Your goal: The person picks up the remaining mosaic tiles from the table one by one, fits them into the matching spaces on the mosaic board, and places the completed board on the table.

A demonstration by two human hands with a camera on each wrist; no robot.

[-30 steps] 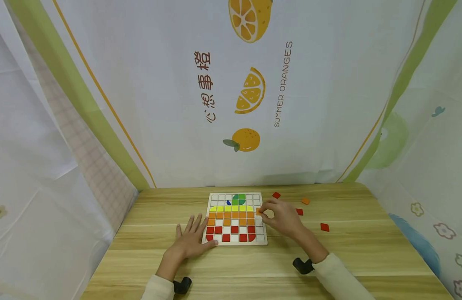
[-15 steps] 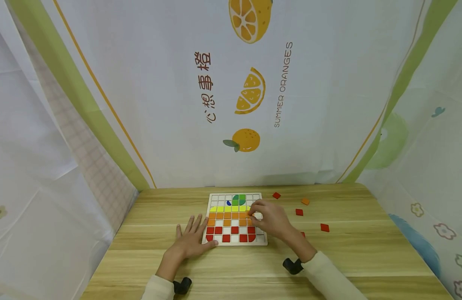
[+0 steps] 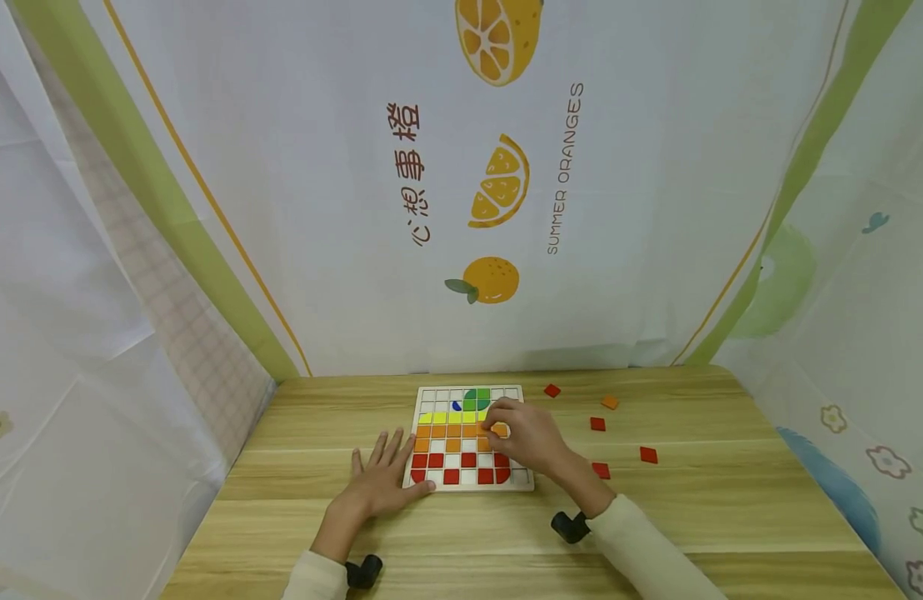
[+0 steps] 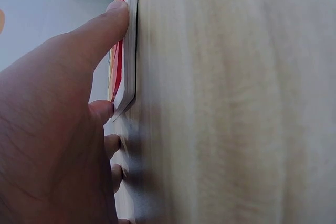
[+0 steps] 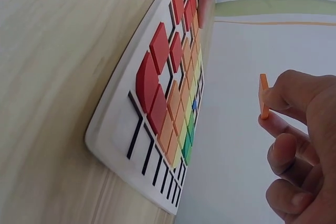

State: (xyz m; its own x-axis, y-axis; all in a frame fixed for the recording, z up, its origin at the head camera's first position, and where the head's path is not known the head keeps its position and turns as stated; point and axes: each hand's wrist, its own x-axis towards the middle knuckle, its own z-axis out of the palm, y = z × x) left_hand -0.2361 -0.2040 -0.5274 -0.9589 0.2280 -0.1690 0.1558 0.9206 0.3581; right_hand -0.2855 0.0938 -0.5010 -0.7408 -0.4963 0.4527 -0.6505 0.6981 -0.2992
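A white grid board lies on the table, its cells partly filled with red, orange, yellow and green square and rounded tiles and a small blue piece. My left hand is spread flat at the board's front left corner, and its thumb rests on the edge in the left wrist view. My right hand hovers over the board's right half. In the right wrist view its thumb and index finger pinch an orange tile held on edge above the board. The right hand hides some cells from the head view.
Right of the board lie loose red tiles, among them one at the back and one farthest right, plus an orange one. A printed cloth hangs behind the wooden table.
My right hand has moved left from the board's right edge to over its coloured rows, still pinching the orange tile. A red tile beside the forearm came into view. The left hand stays put.
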